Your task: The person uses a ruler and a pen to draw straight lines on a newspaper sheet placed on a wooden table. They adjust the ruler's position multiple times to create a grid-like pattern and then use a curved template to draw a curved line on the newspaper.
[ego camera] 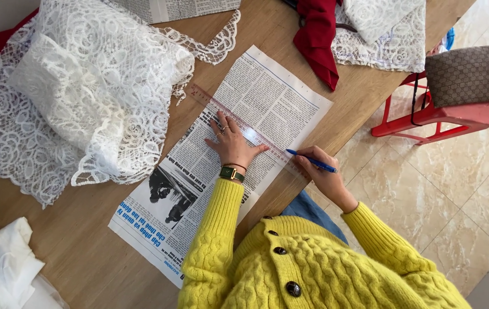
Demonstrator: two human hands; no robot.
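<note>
A sheet of newspaper (267, 100) lies flat on the wooden table (84, 240). Across it runs a clear plastic ruler (213, 102), slanting from upper left to lower right. My left hand (230, 143), with a ring and a green wristwatch, presses flat on the ruler, fingers spread. My right hand (321, 171) grips a blue pen (312, 161) whose tip touches the paper at the ruler's lower right end, near the table edge. Both arms wear yellow knitted sleeves.
A heap of white lace fabric (78, 91) covers the table's left part. More lace (387, 28) and red cloth (319, 37) lie at the top right. A red stool (456, 117) bearing a brown bag (473, 71) stands on the tiled floor. White cloth (4, 263) sits bottom left.
</note>
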